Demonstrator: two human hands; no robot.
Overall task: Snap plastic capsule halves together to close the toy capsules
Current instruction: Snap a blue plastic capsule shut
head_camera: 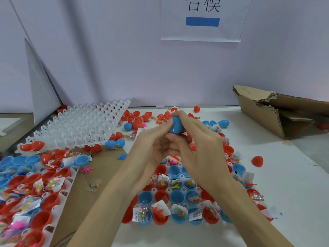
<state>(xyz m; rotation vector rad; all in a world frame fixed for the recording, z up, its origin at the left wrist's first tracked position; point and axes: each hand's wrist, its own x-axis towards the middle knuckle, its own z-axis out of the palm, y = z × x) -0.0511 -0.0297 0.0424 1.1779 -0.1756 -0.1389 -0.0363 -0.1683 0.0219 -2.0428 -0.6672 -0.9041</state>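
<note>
Blue egg-shaped plastic capsule (176, 126) is held up in mid-air above the centre tray, approx. level with the far end of it, gripped from both sides. Left hand (151, 148) is wrapped on it from the left w/ thumb pressed on the shell; right hand (201, 148) is curled over it from the right, fingers round the top and far side. Seam between halves is hidden by fingers, so closed vs. not can't be told.

Directly below the hands: white plastic grid tray (179, 194) on the white tabletop (284, 175), cells filled w/ open red and blue capsule halves, many loaded w/ small clear toy bags (140, 213).

Left side: second filled white tray (58, 207), laid on brown cardboard sheet (99, 168), same mix of red/blue halves and bags. Behind it, an empty white grid tray (78, 125) is propped tilted, a red capsule (32, 146) resting on its near left corner.

Loose red capsule halves (137, 118) are piled near the back wall, a few closed blue capsules (223, 123) beside them. One red capsule (257, 161) lies alone to the right of the centre tray. Torn brown cardboard box (277, 111) sits at far right. Paper sign w/ blue bar (202, 21) is fixed to the wall.
</note>
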